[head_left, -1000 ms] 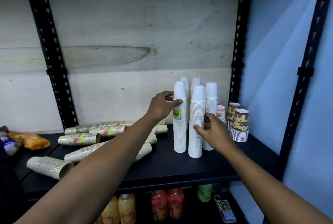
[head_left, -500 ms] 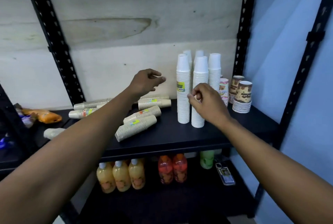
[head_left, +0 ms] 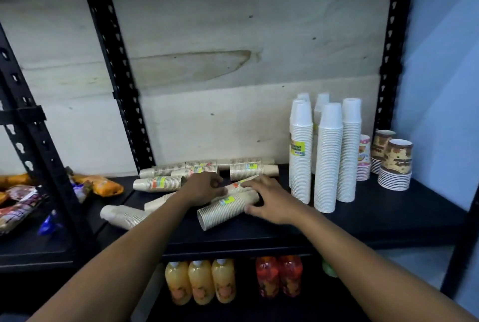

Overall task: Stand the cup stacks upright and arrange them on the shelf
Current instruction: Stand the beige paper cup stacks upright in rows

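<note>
Several beige paper cup stacks lie on their sides on the black shelf (head_left: 368, 220). The nearest lying stack (head_left: 220, 211) has a yellow label and points its open end toward me. My right hand (head_left: 270, 201) grips its far end, fingers over the top and thumb at the side. Just behind it, my left hand (head_left: 203, 188) curls round a second lying stack (head_left: 234, 186) with an orange label. More lying stacks (head_left: 160, 183) sit behind and to the left. Several tall white stacks (head_left: 328, 163) stand upright on the right.
Short piles of brown printed cups (head_left: 395, 166) stand at the shelf's right end near the blue wall. Snack packets (head_left: 99, 186) lie on the neighbouring shelf to the left, past a black upright post (head_left: 116, 83). Juice bottles (head_left: 199, 285) fill the shelf below.
Both hands left the upright white stacks and dropped left onto the lying beige stacks. The view has tilted down and pulled back.
</note>
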A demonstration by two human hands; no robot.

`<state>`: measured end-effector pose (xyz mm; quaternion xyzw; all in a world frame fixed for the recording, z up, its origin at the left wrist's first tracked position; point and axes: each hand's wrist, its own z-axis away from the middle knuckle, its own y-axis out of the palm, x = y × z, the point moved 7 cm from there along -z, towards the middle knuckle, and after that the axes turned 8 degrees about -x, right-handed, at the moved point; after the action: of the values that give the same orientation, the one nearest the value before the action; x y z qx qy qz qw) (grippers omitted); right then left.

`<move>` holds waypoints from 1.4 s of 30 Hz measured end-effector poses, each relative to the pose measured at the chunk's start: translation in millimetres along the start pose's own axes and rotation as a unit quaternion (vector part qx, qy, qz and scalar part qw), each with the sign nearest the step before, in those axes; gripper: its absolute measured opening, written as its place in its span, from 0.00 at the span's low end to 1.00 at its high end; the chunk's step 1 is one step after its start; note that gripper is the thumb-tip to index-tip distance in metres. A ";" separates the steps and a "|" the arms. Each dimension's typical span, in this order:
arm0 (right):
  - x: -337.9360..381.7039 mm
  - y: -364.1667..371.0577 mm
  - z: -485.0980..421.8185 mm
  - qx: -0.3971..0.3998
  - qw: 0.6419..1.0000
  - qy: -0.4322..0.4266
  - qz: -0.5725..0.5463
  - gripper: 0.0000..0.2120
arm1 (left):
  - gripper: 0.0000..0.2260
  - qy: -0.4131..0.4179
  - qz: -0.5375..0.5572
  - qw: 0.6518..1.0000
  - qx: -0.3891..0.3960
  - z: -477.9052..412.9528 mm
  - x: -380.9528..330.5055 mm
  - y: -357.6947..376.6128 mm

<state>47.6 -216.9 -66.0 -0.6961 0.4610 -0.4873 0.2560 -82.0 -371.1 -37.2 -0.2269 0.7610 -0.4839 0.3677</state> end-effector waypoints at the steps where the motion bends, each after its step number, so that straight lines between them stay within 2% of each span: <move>1: -0.1 6.3 -3.0 0.018 1.000 -0.004 -0.004 0.32 | 0.22 0.007 -0.018 1.000 0.009 -1.5 4.9 1.9; 6: -6.6 28.1 -12.0 0.030 0.999 -0.016 -0.022 0.31 | 0.24 0.054 -0.141 0.988 0.023 -9.2 16.6 12.1; 9: -12.0 31.5 -11.6 0.015 0.999 -0.016 -0.029 0.28 | 0.25 0.068 -0.139 0.988 0.026 -9.5 21.1 20.8; 12: -12.7 29.1 -10.7 0.011 0.999 -0.016 -0.043 0.26 | 0.23 0.067 -0.097 0.993 0.029 -8.8 23.0 23.9; 15: -11.5 21.5 -7.3 0.026 0.998 -0.003 -0.064 0.25 | 0.27 0.053 -0.054 0.997 0.020 -10.8 22.9 23.7; 18: -17.2 6.5 -2.6 0.025 0.996 0.022 -0.079 0.25 | 0.23 0.041 -0.010 0.999 -0.008 -10.9 11.7 15.7; 23: -28.6 -35.8 6.9 -0.044 0.996 0.030 -0.075 0.22 | 0.18 0.038 0.086 0.995 -0.044 -14.7 -22.0 -0.1; 29: -23.4 -102.1 27.6 -0.150 0.982 0.043 -0.104 0.25 | 0.19 0.012 0.221 0.968 -0.118 -23.2 -62.6 -18.8; 34: -24.1 -131.0 36.9 -0.167 0.977 0.069 -0.114 0.31 | 0.20 0.009 0.257 0.954 -0.154 -30.7 -85.6 -20.7; 42: -33.8 -129.8 39.8 -0.167 0.980 0.090 -0.065 0.33 | 0.23 0.022 0.289 0.944 -0.161 -38.7 -109.7 -3.5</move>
<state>131.6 -132.8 7.9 -0.7111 0.5105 -0.4796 0.0613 -43.5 -273.6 13.4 -0.0431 0.8696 -0.2326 0.4333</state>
